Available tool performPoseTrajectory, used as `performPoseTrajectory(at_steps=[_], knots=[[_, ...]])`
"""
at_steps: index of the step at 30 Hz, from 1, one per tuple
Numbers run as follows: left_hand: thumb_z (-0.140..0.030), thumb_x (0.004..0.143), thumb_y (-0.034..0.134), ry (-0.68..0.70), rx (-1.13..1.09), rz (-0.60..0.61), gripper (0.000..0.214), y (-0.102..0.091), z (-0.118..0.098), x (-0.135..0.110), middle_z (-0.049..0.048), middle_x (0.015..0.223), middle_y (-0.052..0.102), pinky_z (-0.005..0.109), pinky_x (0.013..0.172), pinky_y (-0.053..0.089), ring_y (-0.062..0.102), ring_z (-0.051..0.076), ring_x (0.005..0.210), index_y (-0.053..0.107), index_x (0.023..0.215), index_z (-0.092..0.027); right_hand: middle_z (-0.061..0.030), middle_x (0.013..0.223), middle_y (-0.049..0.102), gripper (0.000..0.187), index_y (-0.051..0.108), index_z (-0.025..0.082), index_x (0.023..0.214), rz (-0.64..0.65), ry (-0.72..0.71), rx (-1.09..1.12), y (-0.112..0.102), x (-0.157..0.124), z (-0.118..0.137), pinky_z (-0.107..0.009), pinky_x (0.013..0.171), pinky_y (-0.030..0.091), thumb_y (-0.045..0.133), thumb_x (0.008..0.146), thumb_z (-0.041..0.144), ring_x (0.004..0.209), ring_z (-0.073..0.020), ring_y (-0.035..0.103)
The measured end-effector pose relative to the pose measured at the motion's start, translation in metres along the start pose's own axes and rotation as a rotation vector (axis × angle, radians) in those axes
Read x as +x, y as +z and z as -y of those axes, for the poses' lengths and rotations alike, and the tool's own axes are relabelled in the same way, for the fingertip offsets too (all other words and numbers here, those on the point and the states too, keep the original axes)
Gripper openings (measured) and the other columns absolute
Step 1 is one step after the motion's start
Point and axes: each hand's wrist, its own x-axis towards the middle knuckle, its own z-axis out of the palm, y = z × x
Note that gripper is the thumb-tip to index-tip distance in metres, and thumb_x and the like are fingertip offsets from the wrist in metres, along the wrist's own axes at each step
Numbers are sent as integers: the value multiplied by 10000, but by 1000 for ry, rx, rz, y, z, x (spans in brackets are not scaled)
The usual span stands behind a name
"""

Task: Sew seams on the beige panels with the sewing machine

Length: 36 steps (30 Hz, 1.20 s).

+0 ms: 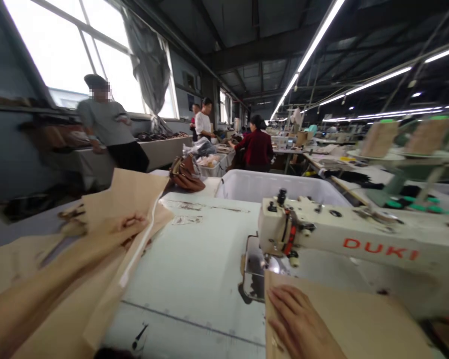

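My right hand (297, 319) lies on a tan fabric panel (359, 304), fingers stretched along its folded left edge. That edge reaches the lit needle area of a white sewing machine (381, 239) marked in red letters. On the left, my left hand (132, 224) is closed among several large tan fabric pieces (134, 187), its curled fingers partly hidden by the cloth. A white strip (144, 239) runs along the edge of the cloth there. Between my hands spreads the pale green machine table (194, 279), with worn patches and a dark line.
Behind the table stands a white plastic bin (277, 182), with a brown leather-like bundle (187, 173) to its left. Thread cones (379, 139) rise at the right. A person in grey (110, 124) leans by the windows; a person in dark red (256, 147) works farther back.
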Motion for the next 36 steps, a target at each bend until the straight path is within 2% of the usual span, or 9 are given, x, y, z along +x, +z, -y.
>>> performPoseTrajectory(at_steps=[3,6,10,13,16,20,24,29,36], knots=[[-603,743,718,-52,-181,404,445,102,-8,-34,-22,639,609,206,452,415,565,154,520,590,879,-199,-72,1292,632,411,608,172,1328,121,178,114,-9,-2,14,-444,1052,491,606,937,298,1213,-281,562],[-626,826,647,-129,-347,795,451,180,-15,-71,4,671,635,246,493,495,599,157,520,538,874,-191,-69,1342,598,448,566,166,1374,202,264,210,-13,-1,17,-441,1144,395,598,948,303,1277,-268,503],[-599,964,436,296,-87,929,459,231,-15,-79,76,844,702,324,726,572,692,216,752,606,925,-175,-66,1354,584,448,555,156,1377,197,291,278,-14,-1,17,-402,1185,334,583,944,271,1299,-249,473],[-506,970,458,554,185,621,440,244,-2,-66,157,1370,560,491,1142,323,479,328,1311,620,1202,-170,-65,1352,580,441,553,161,1371,185,279,296,-14,-2,17,-402,1190,325,566,935,227,1299,-245,466],[-457,976,459,663,393,466,592,243,15,-67,144,1583,309,588,1198,93,236,345,1469,393,1493,-178,-68,1358,571,431,545,162,1376,172,270,289,-12,-2,17,-418,1190,322,534,949,217,1301,-251,457],[-442,1004,453,781,519,595,559,233,19,-99,62,1567,362,564,1174,251,338,312,1433,310,1534,-340,-79,1335,581,408,570,184,1347,163,234,277,-12,-1,16,-425,1191,311,509,945,162,1301,-236,457],[-418,986,504,837,501,437,447,244,6,-115,107,1463,490,528,1143,347,418,322,1372,522,1404,-262,-72,1323,585,408,607,219,1306,180,188,282,-13,-1,15,-412,1205,276,538,912,137,1315,-219,441],[-355,1062,357,956,531,521,513,271,-1,-108,70,1568,362,472,1188,298,331,236,1442,273,1546,-210,-88,1431,501,460,563,190,1353,205,178,245,-14,-2,15,-407,1225,228,532,899,122,1387,-212,358],[-257,1046,369,1043,432,343,331,284,-20,-69,76,1257,626,377,1066,454,556,208,1210,621,1253,-197,-68,1404,527,459,588,208,1320,206,175,290,-19,0,16,-406,1227,221,537,870,129,1369,-225,379]])
